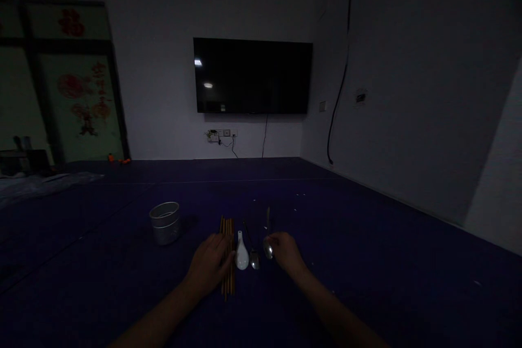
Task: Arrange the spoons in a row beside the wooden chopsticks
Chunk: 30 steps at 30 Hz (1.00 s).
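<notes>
1. The fingers of the left hand [212, 262] lie flat and together across a bundle of wooden chopsticks [228, 261], palm down, pressing on them rather than curled round them.
2. The fingers of the right hand [285, 253] are bent in around the bowl of a metal spoon [268, 247]; the room is dim, so they seem to pinch it, though I cannot tell how firmly. The spoon's handle points away from the person.
3. Between the two hands lie a white ceramic spoon [242, 255], just beside the chopsticks and close to the left fingertips, and a second metal spoon [253, 253] with a thin dark handle, set between the white one and the held one.
4. All four pieces lie side by side, lengthwise away from the person, on a dark blue floor covering [367, 261].
5. To the left and a little farther off stands a small metal pot [165, 222], upright, apart from the chopsticks.
6. On the far wall hangs a dark television [253, 76] with sockets below it, and a black cable [340, 92] runs down the right-hand wall.
</notes>
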{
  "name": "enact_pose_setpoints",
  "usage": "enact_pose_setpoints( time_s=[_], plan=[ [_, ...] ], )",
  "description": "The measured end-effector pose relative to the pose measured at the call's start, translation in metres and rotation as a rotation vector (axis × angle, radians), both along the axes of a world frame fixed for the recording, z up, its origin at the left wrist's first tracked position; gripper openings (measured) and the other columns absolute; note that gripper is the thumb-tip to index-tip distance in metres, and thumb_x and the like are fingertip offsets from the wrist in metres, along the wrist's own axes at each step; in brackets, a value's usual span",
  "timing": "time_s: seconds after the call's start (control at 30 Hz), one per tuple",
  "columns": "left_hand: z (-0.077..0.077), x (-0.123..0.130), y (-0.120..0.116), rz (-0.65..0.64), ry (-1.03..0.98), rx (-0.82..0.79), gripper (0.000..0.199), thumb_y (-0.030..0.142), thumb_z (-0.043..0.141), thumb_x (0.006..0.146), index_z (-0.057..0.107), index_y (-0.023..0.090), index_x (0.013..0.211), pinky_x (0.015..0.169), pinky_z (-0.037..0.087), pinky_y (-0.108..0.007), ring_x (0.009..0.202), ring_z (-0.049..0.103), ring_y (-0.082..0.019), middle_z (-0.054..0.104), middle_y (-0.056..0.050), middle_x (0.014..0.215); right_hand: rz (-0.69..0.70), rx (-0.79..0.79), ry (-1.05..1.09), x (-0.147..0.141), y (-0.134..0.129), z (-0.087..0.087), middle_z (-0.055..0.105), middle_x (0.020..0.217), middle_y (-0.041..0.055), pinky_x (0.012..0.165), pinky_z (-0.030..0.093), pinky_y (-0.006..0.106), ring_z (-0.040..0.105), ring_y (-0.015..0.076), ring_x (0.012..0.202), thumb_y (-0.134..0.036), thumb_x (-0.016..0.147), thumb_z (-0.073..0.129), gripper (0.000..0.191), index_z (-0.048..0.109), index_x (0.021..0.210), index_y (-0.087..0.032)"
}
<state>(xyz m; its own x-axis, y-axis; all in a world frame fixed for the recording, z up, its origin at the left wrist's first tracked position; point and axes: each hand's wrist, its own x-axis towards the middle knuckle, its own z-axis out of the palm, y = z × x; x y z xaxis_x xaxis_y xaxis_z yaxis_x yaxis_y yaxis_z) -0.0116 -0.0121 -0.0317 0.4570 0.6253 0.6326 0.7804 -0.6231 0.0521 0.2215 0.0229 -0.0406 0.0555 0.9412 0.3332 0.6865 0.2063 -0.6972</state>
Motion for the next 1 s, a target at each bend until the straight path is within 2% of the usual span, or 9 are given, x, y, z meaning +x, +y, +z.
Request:
enact_pose_setpoints(
  time_s=[0.23,0.47,0.83,1.0],
  plan=[
    [-0.001,0.000,0.003,-0.080,-0.015,-0.069,0.032,0.030,0.035,0.094,0.059,0.020,0.112,0.089,0.049,-0.037,0.104,0.058,-0.020,0.065,-0.009,0.110,0.031,-0.015,-0.049,-0.004,-0.003,-0.001,0.073,0.068,0.0077,0.056,0.038,0.023,0.066,0.0177,0.064,-0.016,0.078,0.051,0.027,0.073,0.063,-0.016],
    [-0.005,-0.001,0.003,-0.101,0.029,-0.147,0.039,0.035,0.033,0.096,0.059,0.021,0.121,0.103,0.043,-0.041,0.122,0.051,-0.020,0.059,-0.008,0.129,0.032,0.008,-0.078,-0.004,-0.004,-0.003,0.073,0.066,0.0061,0.059,0.041,0.024,0.066,0.0183,0.062,-0.018,0.076,0.051,0.027,0.073,0.061,-0.019],
    [-0.009,-0.003,0.006,-0.065,0.090,-0.279,0.044,0.040,0.031,0.097,0.053,0.022,0.129,0.104,0.041,-0.045,0.129,0.046,-0.022,0.050,-0.010,0.138,0.004,-0.023,-0.233,-0.009,-0.009,0.004,0.073,0.073,0.0092,0.061,0.040,0.023,0.066,0.0171,0.068,-0.013,0.081,0.050,0.027,0.073,0.067,-0.017],
    [-0.008,-0.003,0.005,-0.078,0.069,-0.259,0.045,0.041,0.030,0.097,0.055,0.021,0.128,0.104,0.041,-0.043,0.126,0.049,-0.021,0.054,-0.010,0.135,-0.011,-0.045,-0.321,-0.013,-0.013,0.006,0.071,0.079,0.0099,0.066,0.040,0.023,0.066,0.0171,0.074,-0.012,0.085,0.047,0.029,0.073,0.072,-0.016]
  ],
)
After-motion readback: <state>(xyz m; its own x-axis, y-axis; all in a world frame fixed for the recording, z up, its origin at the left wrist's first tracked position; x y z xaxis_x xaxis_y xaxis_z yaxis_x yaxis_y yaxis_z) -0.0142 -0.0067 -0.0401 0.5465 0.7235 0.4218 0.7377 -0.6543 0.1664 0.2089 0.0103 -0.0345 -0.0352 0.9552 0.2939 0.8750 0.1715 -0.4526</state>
